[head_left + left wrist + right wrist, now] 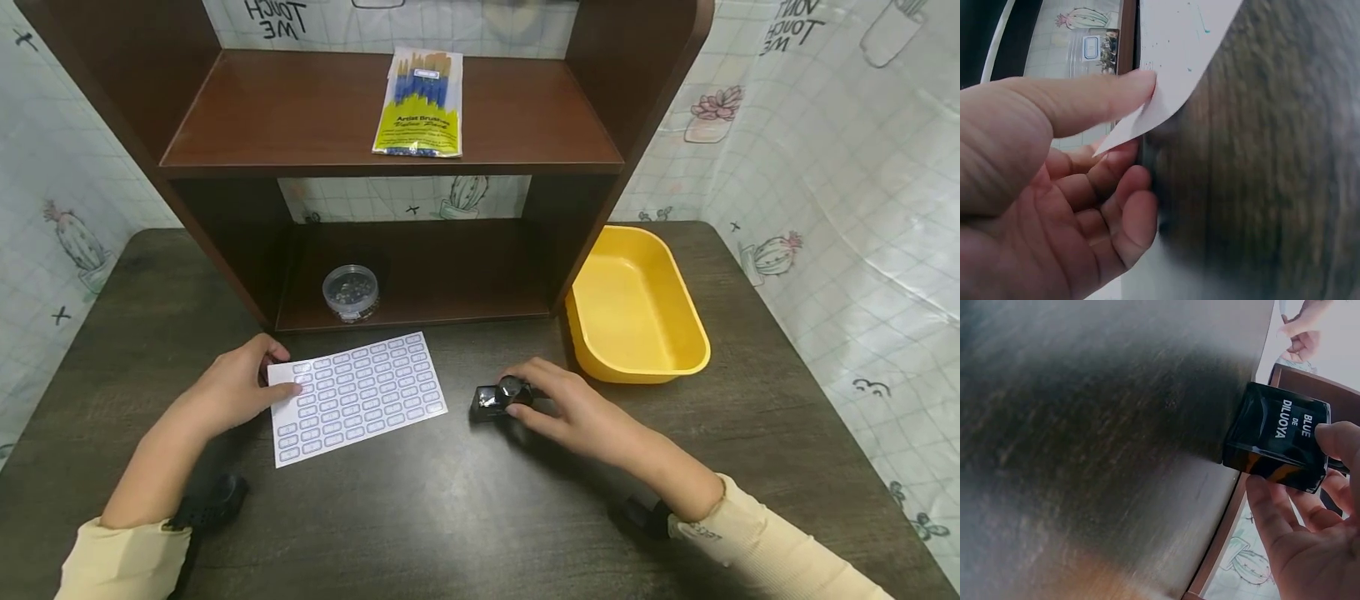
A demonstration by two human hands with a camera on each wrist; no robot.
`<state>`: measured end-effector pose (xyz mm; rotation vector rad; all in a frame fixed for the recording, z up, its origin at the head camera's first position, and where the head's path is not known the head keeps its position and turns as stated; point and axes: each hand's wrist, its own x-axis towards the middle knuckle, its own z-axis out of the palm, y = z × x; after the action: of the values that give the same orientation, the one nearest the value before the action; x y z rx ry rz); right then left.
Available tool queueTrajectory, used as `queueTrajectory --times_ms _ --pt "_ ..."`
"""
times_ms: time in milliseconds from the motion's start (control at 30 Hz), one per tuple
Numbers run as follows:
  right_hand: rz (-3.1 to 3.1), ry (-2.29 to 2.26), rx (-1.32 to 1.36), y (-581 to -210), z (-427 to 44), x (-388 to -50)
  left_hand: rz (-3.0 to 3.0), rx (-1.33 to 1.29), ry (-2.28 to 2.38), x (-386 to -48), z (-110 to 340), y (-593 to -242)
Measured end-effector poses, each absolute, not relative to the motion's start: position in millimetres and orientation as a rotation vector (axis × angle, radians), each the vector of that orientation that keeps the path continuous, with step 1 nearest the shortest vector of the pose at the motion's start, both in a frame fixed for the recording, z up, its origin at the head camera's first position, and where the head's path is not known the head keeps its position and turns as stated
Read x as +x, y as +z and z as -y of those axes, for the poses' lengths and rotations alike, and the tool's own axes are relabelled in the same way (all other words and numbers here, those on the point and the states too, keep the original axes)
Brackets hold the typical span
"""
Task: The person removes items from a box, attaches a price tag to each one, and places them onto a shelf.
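In the head view a white sheet of blue-bordered labels [360,396] lies on the dark desk, left of centre. My left hand [232,385] pinches its left edge; in the left wrist view the thumb [1100,100] lies over the sheet [1179,44] with fingers beneath, and that corner is bent up off the desk. To the right, my right hand [562,408] grips a black perfume bottle [491,402] near its round cap. Lettering on the bottle [1279,425] reads "BLUE DE DILUOYA" in the right wrist view; it stands upright on the desk.
Behind the hands stands a brown two-tier shelf [262,117]. A pack of artist brushes [420,108] lies on its upper board, and a round clear jar [350,292] sits on the lower one. At the right is a yellow bin [637,292].
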<state>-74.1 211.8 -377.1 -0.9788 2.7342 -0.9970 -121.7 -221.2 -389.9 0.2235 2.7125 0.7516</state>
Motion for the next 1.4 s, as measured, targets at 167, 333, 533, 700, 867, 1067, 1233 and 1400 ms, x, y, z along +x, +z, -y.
queueTrajectory --times_ms 167,333,533,700,867,1067,1233,1400 --pt "-2.734 -0.975 -0.971 -377.1 -209.8 -73.9 -2.759 0.270 0.809 -118.4 218.4 -386.6" --pt "-2.740 -0.966 -0.947 -374.6 -208.9 -72.9 -2.835 0.327 0.928 -114.7 211.9 -376.1" --pt "-2.670 -1.026 -0.848 -370.0 -212.1 -72.8 -2.885 0.465 1.081 -112.6 201.6 -366.6" --pt "-2.611 -1.153 -0.687 -363.3 -215.9 -77.6 -2.922 0.491 1.169 -114.7 192.4 -359.9" --pt "-2.649 -1.250 -0.534 -357.8 -217.0 -87.8 -2.974 0.512 1.214 -119.5 184.6 -353.7" --pt "-2.696 -1.307 -0.421 -357.2 -215.0 -101.5 -3.009 0.554 1.306 -125.9 173.9 -345.2" --pt "-2.660 -1.438 -0.388 -358.4 -211.3 -111.9 -2.967 0.546 1.433 -129.1 160.1 -341.1" --pt "-2.621 -1.537 -0.377 -358.3 -210.3 -117.2 -2.880 0.565 1.525 -134.1 144.6 -337.5"
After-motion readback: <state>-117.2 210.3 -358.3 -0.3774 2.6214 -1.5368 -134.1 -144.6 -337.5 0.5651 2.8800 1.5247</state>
